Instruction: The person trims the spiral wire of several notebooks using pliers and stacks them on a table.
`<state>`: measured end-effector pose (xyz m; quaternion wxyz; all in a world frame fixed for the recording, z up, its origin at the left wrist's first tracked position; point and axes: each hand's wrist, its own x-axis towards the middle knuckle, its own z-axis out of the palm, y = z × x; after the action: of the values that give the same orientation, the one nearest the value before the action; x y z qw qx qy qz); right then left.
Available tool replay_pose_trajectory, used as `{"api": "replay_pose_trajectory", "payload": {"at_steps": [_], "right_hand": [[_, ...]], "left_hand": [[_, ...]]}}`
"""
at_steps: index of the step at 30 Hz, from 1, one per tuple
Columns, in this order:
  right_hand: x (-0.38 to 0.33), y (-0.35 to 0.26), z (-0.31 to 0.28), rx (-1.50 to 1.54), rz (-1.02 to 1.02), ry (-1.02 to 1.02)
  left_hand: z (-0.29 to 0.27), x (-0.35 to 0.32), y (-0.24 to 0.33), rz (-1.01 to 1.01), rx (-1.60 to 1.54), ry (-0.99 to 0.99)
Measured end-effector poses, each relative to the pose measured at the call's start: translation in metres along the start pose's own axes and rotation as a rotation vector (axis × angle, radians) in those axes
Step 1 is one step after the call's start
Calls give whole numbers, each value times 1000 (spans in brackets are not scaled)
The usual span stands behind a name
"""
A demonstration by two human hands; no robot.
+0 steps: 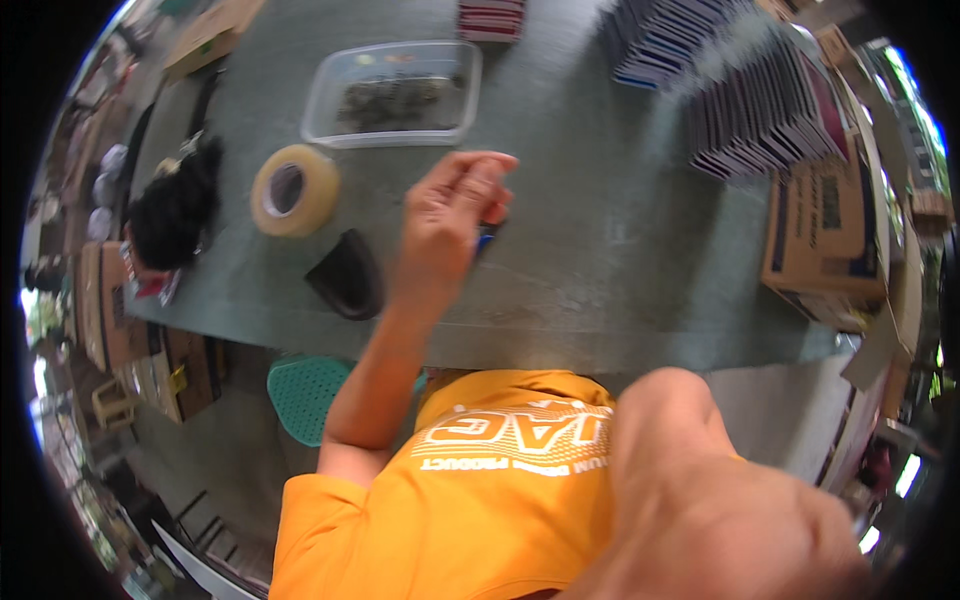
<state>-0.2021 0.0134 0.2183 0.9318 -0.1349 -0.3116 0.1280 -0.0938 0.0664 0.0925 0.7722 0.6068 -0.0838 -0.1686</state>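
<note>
The left hand [450, 215] rests on the grey-green table [600, 280] with its fingers curled loosely together over a small blue object [486, 238], of which only a sliver shows at the fingertips; it may be a card or a small packet, but the hand hides too much to say. The right hand [760, 520] is up close to the camera at the lower right, blurred, and whether it holds anything cannot be told.

Judging by the layout, the work looks well under way: rows of flat dark packets [740, 100] stand stacked at the far right beside a cardboard box [820, 240], while a clear plastic tub [395, 90] (some dark bits lie inside), a tape roll [293, 190] and a black pouch [347, 272] wait near the left hand.
</note>
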Motion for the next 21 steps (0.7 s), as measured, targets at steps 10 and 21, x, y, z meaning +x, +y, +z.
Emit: {"api": "replay_pose_trajectory", "payload": {"at_steps": [10, 21], "right_hand": [[-7, 8, 20, 80, 15, 36], [-10, -27, 38, -83, 249, -6]], "left_hand": [[-1, -15, -15, -29, -8, -67], [-31, -19, -86, 426, 1122, -254]]}}
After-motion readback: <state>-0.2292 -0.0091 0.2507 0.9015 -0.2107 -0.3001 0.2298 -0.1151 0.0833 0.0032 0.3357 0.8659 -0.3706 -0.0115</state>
